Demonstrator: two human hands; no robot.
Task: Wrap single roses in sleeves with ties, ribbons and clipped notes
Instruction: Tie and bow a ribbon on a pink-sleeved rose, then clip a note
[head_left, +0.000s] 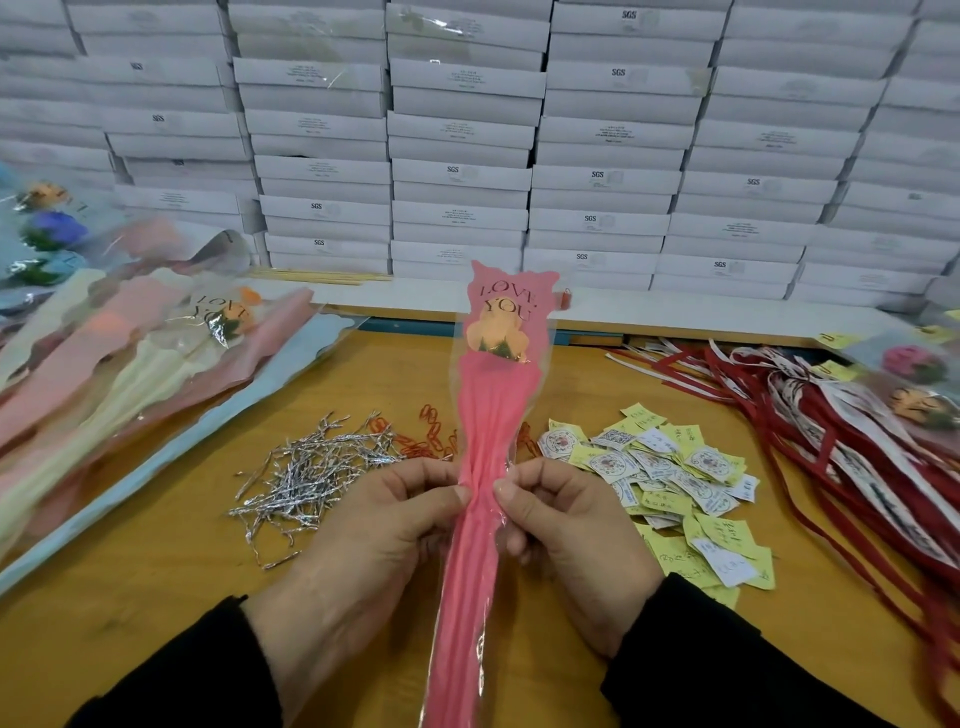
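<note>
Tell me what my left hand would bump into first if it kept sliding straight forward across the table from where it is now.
Probably the silver twist ties, heaped just beyond the left hand, then the red paper clips; depth is hard to judge.

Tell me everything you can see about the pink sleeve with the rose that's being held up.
The pink sleeve is a long, narrow wrap of pink paper-like sheet under clear film, with a wavy top edge and "LOVE YOU" printed near it. An orange rose shows inside below the lettering. It stands roughly upright above the table, gathered into pleats at its waist, where the left hand and right hand pinch it from either side.
</note>
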